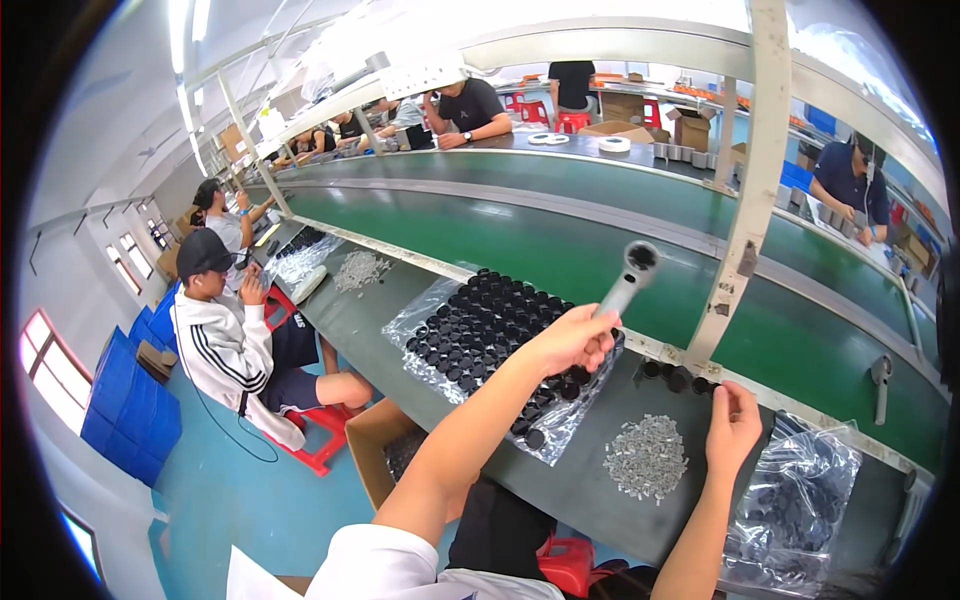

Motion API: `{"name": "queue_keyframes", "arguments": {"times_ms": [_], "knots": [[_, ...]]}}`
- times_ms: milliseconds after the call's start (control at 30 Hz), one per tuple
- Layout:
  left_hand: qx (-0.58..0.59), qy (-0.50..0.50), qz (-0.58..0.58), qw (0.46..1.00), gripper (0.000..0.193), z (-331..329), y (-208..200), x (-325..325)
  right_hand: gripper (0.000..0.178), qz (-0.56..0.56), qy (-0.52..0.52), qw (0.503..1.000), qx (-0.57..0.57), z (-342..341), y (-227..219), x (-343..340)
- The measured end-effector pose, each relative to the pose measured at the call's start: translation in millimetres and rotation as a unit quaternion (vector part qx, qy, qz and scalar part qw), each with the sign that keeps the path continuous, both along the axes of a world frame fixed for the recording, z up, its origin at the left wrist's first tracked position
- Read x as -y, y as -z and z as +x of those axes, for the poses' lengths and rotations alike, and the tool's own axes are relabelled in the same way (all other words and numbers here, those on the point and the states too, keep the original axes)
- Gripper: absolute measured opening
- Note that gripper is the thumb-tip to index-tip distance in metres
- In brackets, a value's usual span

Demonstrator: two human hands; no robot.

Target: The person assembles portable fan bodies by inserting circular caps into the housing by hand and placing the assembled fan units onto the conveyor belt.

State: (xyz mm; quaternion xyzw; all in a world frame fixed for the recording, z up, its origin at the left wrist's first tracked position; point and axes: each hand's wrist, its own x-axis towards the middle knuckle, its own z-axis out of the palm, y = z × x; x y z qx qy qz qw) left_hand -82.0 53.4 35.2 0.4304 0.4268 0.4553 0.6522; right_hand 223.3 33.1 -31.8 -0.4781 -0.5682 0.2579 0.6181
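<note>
My left hand [574, 338] is closed around the handle of a grey tool [628, 276] whose round head holds a black cap, raised above the bench toward the green conveyor belt [560, 250]. My right hand [732, 428] rests on the bench edge with its fingers pinching at a short row of black caps [676, 376] beside a white frame post [745, 200]. Between my hands lies a heap of small grey metal parts [646, 458]. A clear plastic sheet covered with several black round caps [490, 335] lies under my left forearm.
A clear bag of dark parts [795, 500] sits at the right. A cardboard box [375, 440] stands below the bench and a red stool [568, 562] under me. A seated person in a white jacket [225, 345] works to the left; other people sit across the belt.
</note>
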Motion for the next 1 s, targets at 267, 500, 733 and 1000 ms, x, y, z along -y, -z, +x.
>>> {"name": "queue_keyframes", "arguments": {"times_ms": [267,500,733,1000], "knots": [[0.12,-0.067,-0.18,0.974,0.031,43,38,-120,0.008,-0.014,0.015,0.982,0.189,-10,6,2],[0.234,-0.293,-0.167,0.912,0.023,68,57,-174,0.007,-0.018,0.016,0.979,0.2,-12,7,2],[-0.061,-0.352,-0.11,0.927,0.017,49,63,-176,0.007,-0.034,0.021,0.979,0.198,-9,4,5],[-0.132,-0.274,-0.009,0.953,0.068,58,25,-129,0.007,-0.056,0.004,0.975,0.217,-7,0,7]]}}
